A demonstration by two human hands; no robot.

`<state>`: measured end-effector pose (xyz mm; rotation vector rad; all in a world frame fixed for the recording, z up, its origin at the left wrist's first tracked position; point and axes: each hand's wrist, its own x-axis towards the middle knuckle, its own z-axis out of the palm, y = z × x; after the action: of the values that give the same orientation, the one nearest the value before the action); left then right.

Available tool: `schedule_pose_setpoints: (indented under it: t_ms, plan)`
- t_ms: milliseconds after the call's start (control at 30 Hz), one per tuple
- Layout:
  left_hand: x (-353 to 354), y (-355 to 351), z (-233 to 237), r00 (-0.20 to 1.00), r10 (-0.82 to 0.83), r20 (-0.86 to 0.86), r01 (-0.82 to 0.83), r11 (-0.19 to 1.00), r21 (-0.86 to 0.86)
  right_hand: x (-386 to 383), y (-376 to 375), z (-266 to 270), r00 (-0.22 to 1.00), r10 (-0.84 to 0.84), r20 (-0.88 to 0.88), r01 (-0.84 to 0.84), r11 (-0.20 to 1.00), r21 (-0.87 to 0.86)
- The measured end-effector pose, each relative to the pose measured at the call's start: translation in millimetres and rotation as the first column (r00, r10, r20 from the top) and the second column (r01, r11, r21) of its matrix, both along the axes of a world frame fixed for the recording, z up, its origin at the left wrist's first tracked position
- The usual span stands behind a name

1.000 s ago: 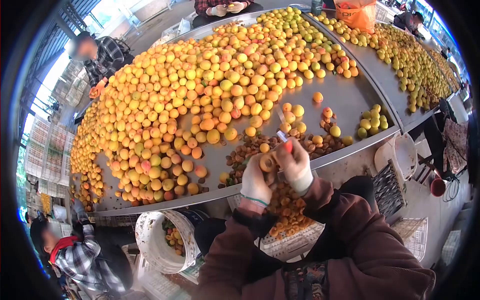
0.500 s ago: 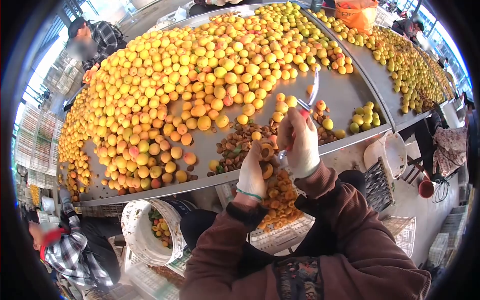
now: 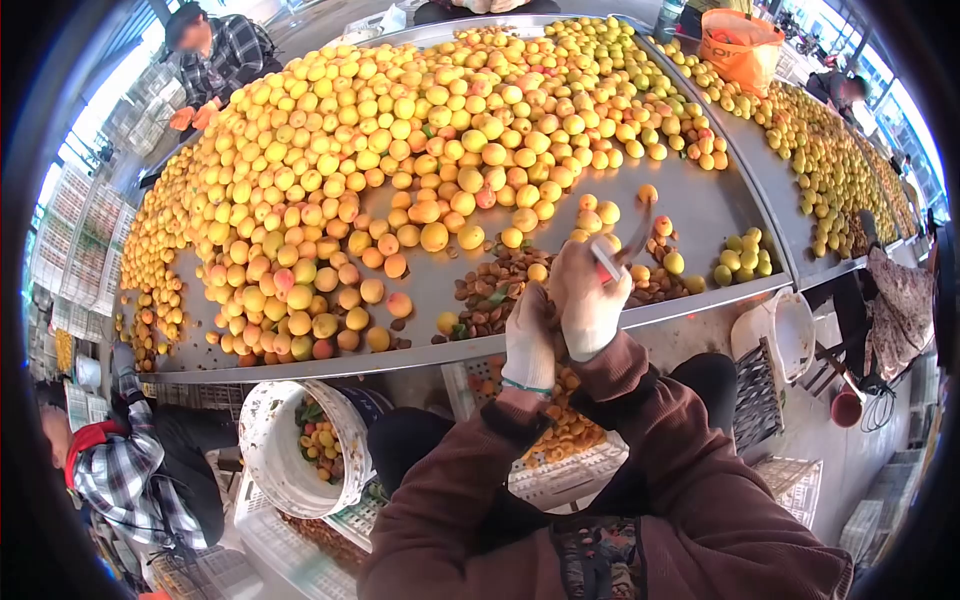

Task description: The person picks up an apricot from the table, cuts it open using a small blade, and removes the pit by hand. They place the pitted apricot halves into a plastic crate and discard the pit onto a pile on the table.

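My right hand (image 3: 590, 300) is closed around the red handle of a curved knife (image 3: 640, 238); its blade points up and away, blurred. My left hand (image 3: 530, 335) presses against it, fingers curled, and whatever lies between the two is hidden. Both wear pale gloves. Just beyond them, a heap of brown apricot pits (image 3: 490, 285) lies near the metal table's edge (image 3: 440, 355). Whole apricots (image 3: 430, 150), yellow to orange, cover much of the table. Below my hands, a white plastic crate (image 3: 575, 477) holds apricot halves (image 3: 560, 432).
A white bucket (image 3: 258, 440) with fruit and leaves stands at lower left. Greener apricots (image 3: 742, 257) sit in the table's right corner. Another white bucket (image 3: 775, 330) is at right. An orange bag (image 3: 740, 50) stands at the back. People work at left and far right.
My hands have come together, and the apricot halves seen beside my left fingers are no longer visible there. The knife blade has tilted further right. The whole view has shifted slightly.
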<state>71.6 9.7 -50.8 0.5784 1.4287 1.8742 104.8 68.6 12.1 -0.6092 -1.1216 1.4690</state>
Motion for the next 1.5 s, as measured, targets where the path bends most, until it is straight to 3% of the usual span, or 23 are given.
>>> schedule_pose_setpoints:
  t_ms: [100, 133, 267, 333, 367, 400, 433, 467, 500, 567, 600, 700, 767, 867, 900, 967, 1033, 1167, 1300, 1367, 1400, 1433, 1500]
  plan:
    - [-8, -2, 23, 0.956, -0.006, 0.295, 0.001, 1.000, 0.018, 1, 12, 25, 0.945, 0.193, -0.265, -0.252, 0.944, -0.212]
    - [-8, 0, 21, 0.995, 0.007, 0.097, -0.010, 0.999, 0.030, -4, 13, 29, 0.952, 0.164, -0.257, -0.234, 0.934, -0.270]
    - [-23, -2, 28, 0.956, -0.074, 0.285, 0.075, 0.997, 0.009, -4, 14, 12, 0.897, 0.238, -0.373, -0.357, 0.886, -0.295]
    - [-33, 1, 18, 0.866, -0.250, -0.432, 0.135, 0.951, -0.280, -12, 10, -11, 0.916, 0.216, -0.339, -0.305, 0.923, -0.235]
    - [-35, 1, 10, 0.866, -0.255, -0.430, 0.138, 0.949, -0.283, -13, 8, -34, 0.997, 0.078, 0.029, -0.082, 0.985, 0.153]
    - [-38, 2, -2, 0.962, -0.273, -0.020, 0.273, 0.962, -0.034, -9, 2, -14, 0.970, 0.106, 0.218, -0.165, 0.948, 0.272]
    - [-42, 5, -23, 0.855, -0.353, 0.380, 0.273, 0.929, 0.248, -6, -2, 7, 0.909, 0.105, 0.402, -0.266, 0.891, 0.369]
    - [-60, 21, -103, 0.860, -0.354, -0.368, 0.344, 0.934, -0.096, -7, 1, 6, 0.911, 0.139, 0.388, -0.342, 0.780, 0.525]
    - [-47, 5, -52, 0.942, -0.292, 0.163, 0.252, 0.940, 0.229, -4, 11, 3, 0.826, 0.263, 0.498, -0.517, 0.705, 0.486]
    - [-53, 20, -55, 0.636, -0.096, 0.766, 0.183, 0.983, -0.029, -14, 4, 9, 0.863, 0.338, 0.375, -0.473, 0.803, 0.364]
    - [-54, 23, -47, 0.635, -0.094, 0.767, 0.185, 0.982, -0.033, -18, 4, 4, 0.893, 0.337, 0.299, -0.413, 0.877, 0.245]
    - [-67, 26, -4, 0.858, -0.036, 0.513, 0.149, 0.972, -0.181, -27, 27, -2, 0.903, 0.409, -0.133, -0.422, 0.902, -0.087]
    - [-64, 19, 36, 0.973, 0.088, 0.215, -0.030, 0.966, -0.258, -15, 49, 2, 0.932, 0.339, -0.127, -0.359, 0.908, -0.214]
    - [-77, 23, 32, 0.987, 0.137, -0.086, -0.155, 0.953, -0.260, 4, 82, -12, 0.864, 0.254, 0.435, -0.175, 0.961, -0.212]
    - [-78, 22, 32, 0.987, 0.135, -0.084, -0.152, 0.953, -0.261, 14, 86, -17, 0.863, 0.252, 0.437, -0.173, 0.962, -0.213]
    - [-81, 20, 32, 0.950, 0.170, -0.263, -0.232, 0.946, -0.227, 36, 86, -23, 0.365, -0.197, 0.910, -0.407, 0.846, 0.346]
    - [-86, 19, 35, 0.950, 0.156, -0.271, -0.220, 0.950, -0.223, 44, 76, -26, 0.289, -0.228, 0.930, -0.463, 0.817, 0.345]
    - [-86, 13, 52, 0.980, 0.139, 0.140, -0.119, 0.982, -0.144, 51, 74, -43, 0.267, -0.257, 0.929, -0.566, 0.738, 0.367]
    - [-83, -6, 72, 0.963, -0.093, 0.254, 0.143, 0.972, -0.186, 56, 76, -13, 0.403, 0.190, 0.895, -0.380, 0.925, -0.025]
    - [-75, -19, 74, 0.802, -0.594, 0.064, 0.577, 0.744, -0.336, 66, 82, -3, 0.413, 0.363, 0.835, -0.414, 0.892, -0.183]
    - [-72, -25, 73, 0.672, -0.705, -0.226, 0.614, 0.701, -0.362, 76, 78, 4, 0.478, 0.507, 0.718, -0.527, 0.819, -0.227]
    - [-69, -29, 74, 0.462, -0.741, -0.487, 0.635, 0.660, -0.402, 80, 80, 8, 0.476, 0.504, 0.721, -0.525, 0.820, -0.226]
    - [-66, -31, 75, 0.465, -0.797, -0.385, 0.631, 0.604, -0.488, 84, 85, 17, 0.357, 0.363, 0.861, -0.488, 0.858, -0.159]
